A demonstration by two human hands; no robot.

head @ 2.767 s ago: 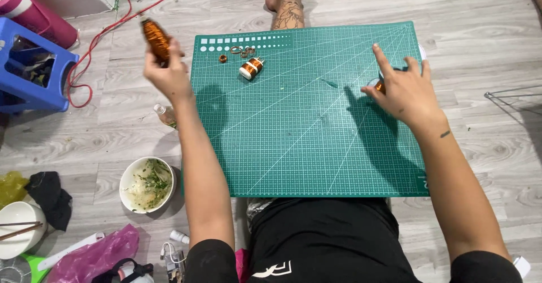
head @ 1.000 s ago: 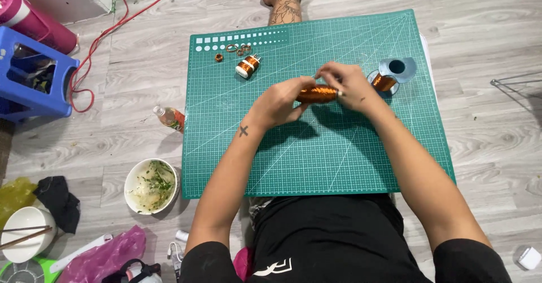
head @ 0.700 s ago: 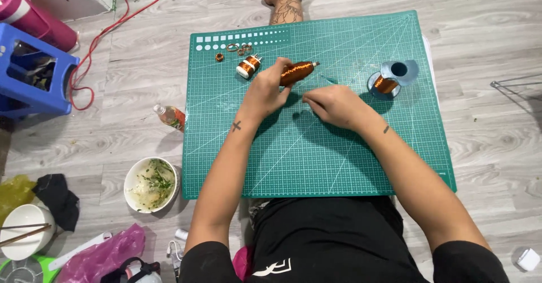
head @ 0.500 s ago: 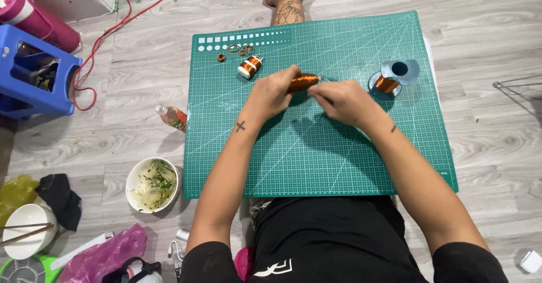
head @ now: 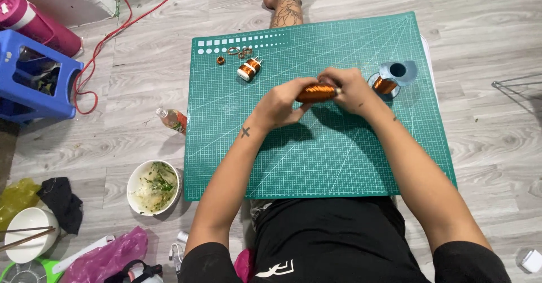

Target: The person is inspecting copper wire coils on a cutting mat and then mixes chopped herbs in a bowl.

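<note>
On the floor: a person sits with a green cutting mat (head: 316,159) laid across the lap, seen from above.
Mat: the largest thing in view, it lies flat on grey wood planks, with both forearms stretched out over it.
Left arm: it reaches forward and angles inward over the mat, elbow low near the body, wrist slightly bent.
Right arm: it comes in from the lower right, also angling inward, so both wrists meet above the middle of the mat.
Left hand (head: 279,103): fingers curled closed around the near end of a copper wire coil (head: 316,92), thumb on top.
Right hand (head: 351,88): fingertips pinched shut on the coil's far end.
Coil: held level between the two hands, lifted just off the mat.
Stool: a blue stool (head: 34,79) stands well apart at the left.
Bowl: a used white bowl (head: 153,186) sits just beside the mat's left edge.
Spool: a wire spool (head: 388,82) on a round base rests on the mat, near the right hand.
Small coil: a short copper bobbin (head: 249,68) lies near the mat's top edge.
</note>
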